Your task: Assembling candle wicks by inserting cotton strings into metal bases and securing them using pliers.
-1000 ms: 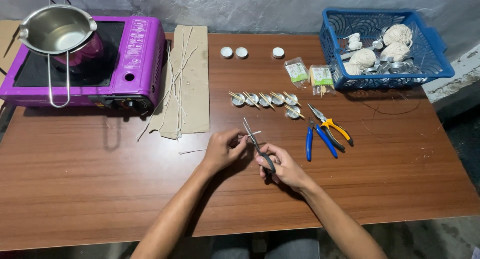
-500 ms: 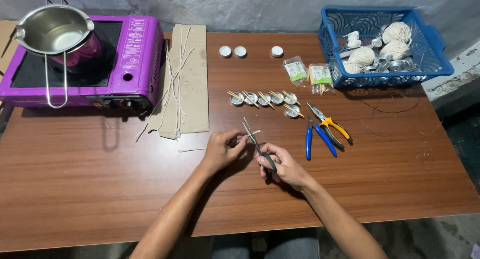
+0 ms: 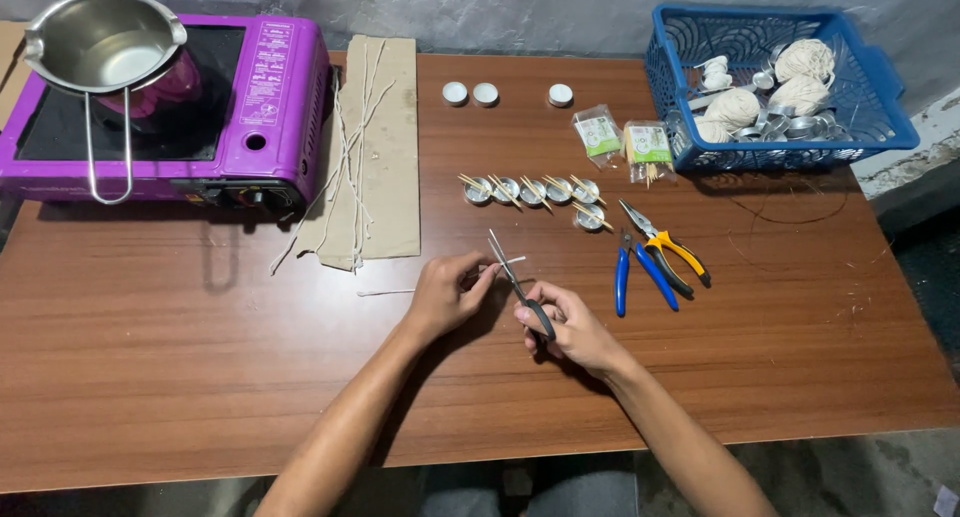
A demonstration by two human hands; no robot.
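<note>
From my feed almost nothing has shifted over the last second: both hands sit where they were, near the middle of the table, a little toward its front edge. My left hand is still pinched shut on a short pale wick, thumb and forefinger tight on it, its free end poking out to the right. My right hand still grips the scissors by the black handles, fingers curled through them. The blades lie across the wick, but I cannot tell whether they are parted or closed on it.

Since the wick looks just as long as before, I judge the cut has not gone through yet.

A thin loose strand lies on the table just left of my left hand. The other things have stayed put: pliers just right of my hands, a row of small metal cups beyond them, cardboard with long wicks, the purple stove at the back left corner, the blue basket at the back right.
</note>
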